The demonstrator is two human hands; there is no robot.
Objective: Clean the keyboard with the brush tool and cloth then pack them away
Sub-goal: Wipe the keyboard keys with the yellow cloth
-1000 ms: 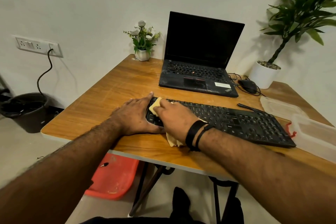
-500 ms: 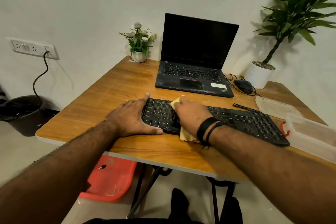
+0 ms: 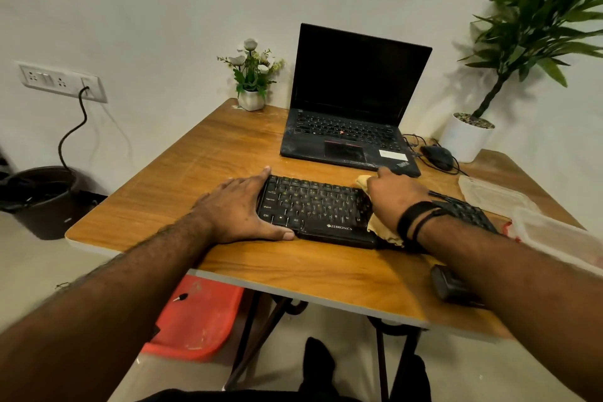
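Wiping step: the right hand (image 3: 396, 197) presses the yellow cloth (image 3: 381, 228) onto the black keyboard (image 3: 313, 209), fingers hidden; the left hand (image 3: 241, 209), fingers together, steadies it. Next, probably wiping the right-hand keys.

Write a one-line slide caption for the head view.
Left hand steadies the black keyboard while the right hand wipes it with a yellow cloth.

The right hand (image 3: 396, 197) and wrist cover the middle of the black keyboard (image 3: 313, 209) and most of the yellow cloth (image 3: 383, 230). The clear container (image 3: 554, 235) runs off the right edge.
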